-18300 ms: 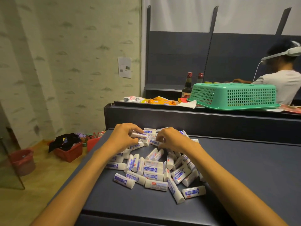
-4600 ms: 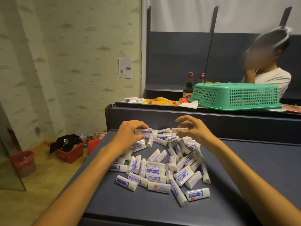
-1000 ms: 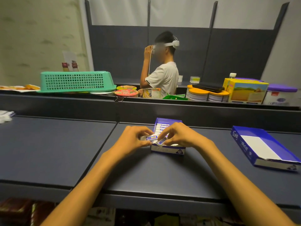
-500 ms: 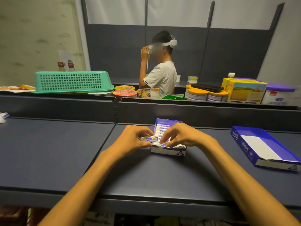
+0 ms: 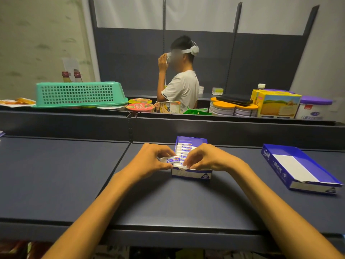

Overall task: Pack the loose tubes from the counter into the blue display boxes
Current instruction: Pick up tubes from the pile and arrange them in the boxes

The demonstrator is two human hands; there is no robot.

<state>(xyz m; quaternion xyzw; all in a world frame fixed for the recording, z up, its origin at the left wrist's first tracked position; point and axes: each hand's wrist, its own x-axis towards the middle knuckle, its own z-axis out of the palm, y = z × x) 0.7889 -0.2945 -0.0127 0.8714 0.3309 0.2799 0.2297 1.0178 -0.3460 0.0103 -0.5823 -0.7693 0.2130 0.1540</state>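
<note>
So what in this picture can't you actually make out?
- Head view: the near end of the blue display box is covered by both hands, so its tube count is hidden.
- What the right hand holds: hidden by its curled fingers.
- The second blue box: print too small to read.

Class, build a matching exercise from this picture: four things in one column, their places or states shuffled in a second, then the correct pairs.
1. green basket
2. tube
3. blue display box
4. second blue box

A. pinched in the left hand
B. upside down on the back ledge
C. far right, no tubes inside
D. between both hands, holding a row of tubes

Pairs: 1-B, 2-A, 3-D, 4-C
</note>
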